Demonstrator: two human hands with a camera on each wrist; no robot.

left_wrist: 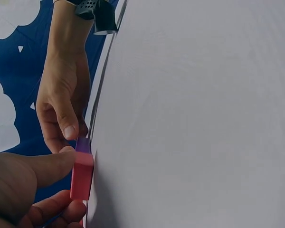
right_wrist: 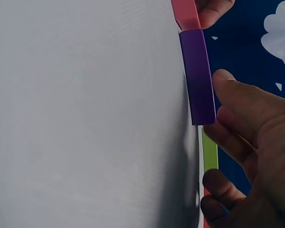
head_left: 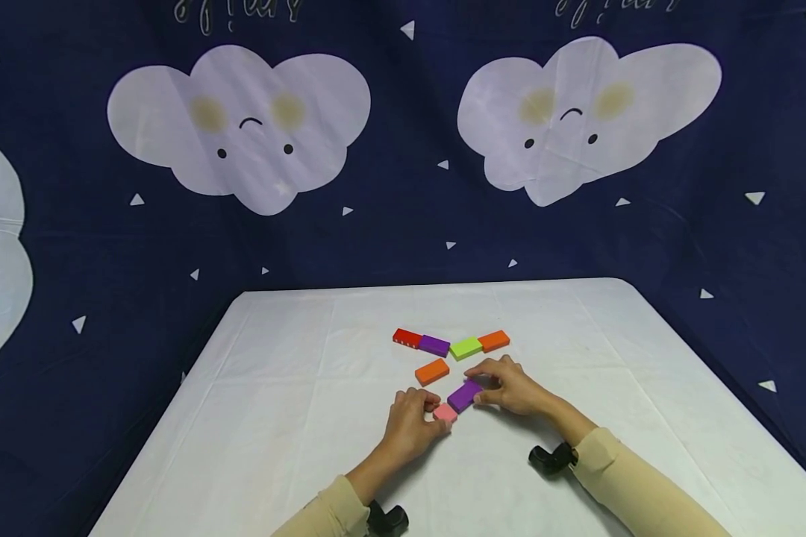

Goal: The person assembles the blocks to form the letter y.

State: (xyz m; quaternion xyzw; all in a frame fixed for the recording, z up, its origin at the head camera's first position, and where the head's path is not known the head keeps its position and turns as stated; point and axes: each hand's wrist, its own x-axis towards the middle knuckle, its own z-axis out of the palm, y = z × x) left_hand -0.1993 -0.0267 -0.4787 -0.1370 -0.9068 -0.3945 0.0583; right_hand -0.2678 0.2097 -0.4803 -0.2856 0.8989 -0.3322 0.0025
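Observation:
Near the middle of the white table, my left hand pinches a small pink block between thumb and fingers. A purple block lies end to end with it, and my right hand holds this one by its far end. In the right wrist view the pink block and the purple block meet at their ends or nearly so. Just behind them, touching neither hand, lies an orange block.
Farther back is a shallow V-shaped row: a red block with white dots on its side, a second purple block, a lime green block and another orange block. Behind the white table hangs a dark blue cloud-print cloth.

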